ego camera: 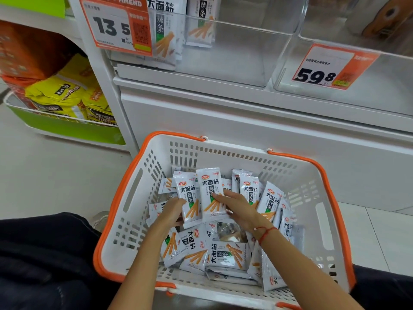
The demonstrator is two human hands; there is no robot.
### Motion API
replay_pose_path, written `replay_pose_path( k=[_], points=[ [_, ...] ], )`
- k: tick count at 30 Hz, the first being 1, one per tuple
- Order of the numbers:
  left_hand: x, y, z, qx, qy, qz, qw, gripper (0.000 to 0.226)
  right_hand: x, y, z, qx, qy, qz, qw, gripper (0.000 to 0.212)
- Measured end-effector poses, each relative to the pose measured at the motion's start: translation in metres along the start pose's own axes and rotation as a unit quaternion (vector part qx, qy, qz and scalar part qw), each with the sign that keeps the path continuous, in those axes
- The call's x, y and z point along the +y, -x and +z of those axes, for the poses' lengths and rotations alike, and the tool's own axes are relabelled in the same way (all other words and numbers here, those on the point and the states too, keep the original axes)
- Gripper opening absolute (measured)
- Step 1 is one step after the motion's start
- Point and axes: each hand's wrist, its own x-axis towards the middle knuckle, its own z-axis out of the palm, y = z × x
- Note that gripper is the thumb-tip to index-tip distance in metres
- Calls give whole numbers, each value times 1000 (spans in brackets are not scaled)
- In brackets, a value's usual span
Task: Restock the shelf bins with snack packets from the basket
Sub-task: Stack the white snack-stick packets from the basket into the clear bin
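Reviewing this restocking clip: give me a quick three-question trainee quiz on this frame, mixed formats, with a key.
1. True or false: the left hand grips upright snack packets inside the basket.
2. Which price tag fronts the clear bin that already holds matching packets? A) 13.5 tag B) 59.8 tag
3. Fill in: the right hand lies across the front of the gathered ____.

Key: 1 true; 2 A; 3 packets.

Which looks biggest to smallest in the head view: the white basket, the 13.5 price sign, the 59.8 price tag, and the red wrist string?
1. white basket
2. 13.5 price sign
3. 59.8 price tag, slightly smaller than the sign
4. red wrist string
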Motion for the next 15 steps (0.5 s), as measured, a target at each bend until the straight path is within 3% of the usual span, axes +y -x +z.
replay_pose_path(
  k=[2, 5, 9, 15],
  points=[
    [-2, 3, 4, -15, 6, -8, 1000, 22, 3, 1, 13, 20, 24, -10, 999, 13],
    [-2, 3, 10, -25, 21, -14, 999, 25, 13, -2, 31, 105, 37, -50, 992, 36],
    [-1, -2, 12, -23, 37, -9, 999, 22, 21, -4, 46, 170, 181, -141, 958, 33],
    [-8, -9, 10, 25, 23, 68, 997, 21, 10, -14, 55, 120, 291, -198, 928, 22]
  ],
)
